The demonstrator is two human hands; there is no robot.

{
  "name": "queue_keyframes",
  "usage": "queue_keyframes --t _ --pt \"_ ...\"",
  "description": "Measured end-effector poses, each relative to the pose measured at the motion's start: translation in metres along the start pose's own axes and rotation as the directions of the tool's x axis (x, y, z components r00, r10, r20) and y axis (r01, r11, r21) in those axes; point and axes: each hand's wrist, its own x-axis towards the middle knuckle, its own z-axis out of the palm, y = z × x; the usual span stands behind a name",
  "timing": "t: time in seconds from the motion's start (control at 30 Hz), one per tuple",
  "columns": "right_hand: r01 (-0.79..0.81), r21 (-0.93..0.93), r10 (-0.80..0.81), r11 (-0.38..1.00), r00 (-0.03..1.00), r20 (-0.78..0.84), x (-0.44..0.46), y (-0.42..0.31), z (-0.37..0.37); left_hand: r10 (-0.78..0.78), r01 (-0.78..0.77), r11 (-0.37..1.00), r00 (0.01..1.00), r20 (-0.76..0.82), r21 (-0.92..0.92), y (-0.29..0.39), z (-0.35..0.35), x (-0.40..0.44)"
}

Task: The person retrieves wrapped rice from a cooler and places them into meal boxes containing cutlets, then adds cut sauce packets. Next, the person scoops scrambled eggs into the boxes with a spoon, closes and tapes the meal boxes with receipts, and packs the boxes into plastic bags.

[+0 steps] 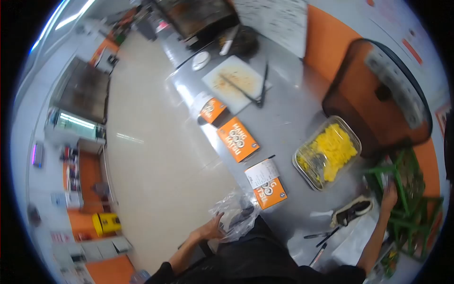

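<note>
My left hand is closed on a clear plastic bag at the counter's front edge. Beside the bag lies an orange box with a white receipt on it. Farther along the edge are a second orange box and a smaller orange-and-white container. On the right, my right hand reaches to the green baskets; its fingers close around something small and pale that I cannot make out. A clear tray of yellow food stands between the boxes and the baskets.
A cutting board with black tongs lies on the steel counter. A brown translucent bin stands against the wall. Pens and a dark object in a pale holder lie near the front right.
</note>
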Motion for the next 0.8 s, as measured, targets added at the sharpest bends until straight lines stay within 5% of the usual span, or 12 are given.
queue_keyframes --t 0.17,0.37,0.47,0.67,0.8 --pt "-0.094 0.072 0.083 0.993 0.987 0.14 -0.007 -0.001 -0.019 -0.006 0.009 0.995 0.999 -0.033 0.102 -0.009 0.033 0.016" --pt "0.086 0.216 -0.089 0.973 0.996 0.002 -0.023 0.009 -0.024 -0.157 0.159 0.985 0.987 0.035 -0.062 0.001 0.039 0.026" --pt "0.029 0.25 -0.006 0.968 0.996 -0.092 -0.034 -0.019 -0.057 -0.159 0.158 0.986 0.987 0.015 0.05 0.001 0.044 0.033" --pt "-0.255 0.181 0.245 0.95 0.967 0.075 -0.052 -0.026 -0.096 -0.237 0.24 0.97 0.969 -0.066 0.041 0.027 0.028 0.029" --pt "-0.109 0.261 0.139 0.959 0.985 -0.099 -0.068 0.009 -0.087 -0.203 0.208 0.977 0.974 -0.098 0.048 0.027 0.03 0.025"
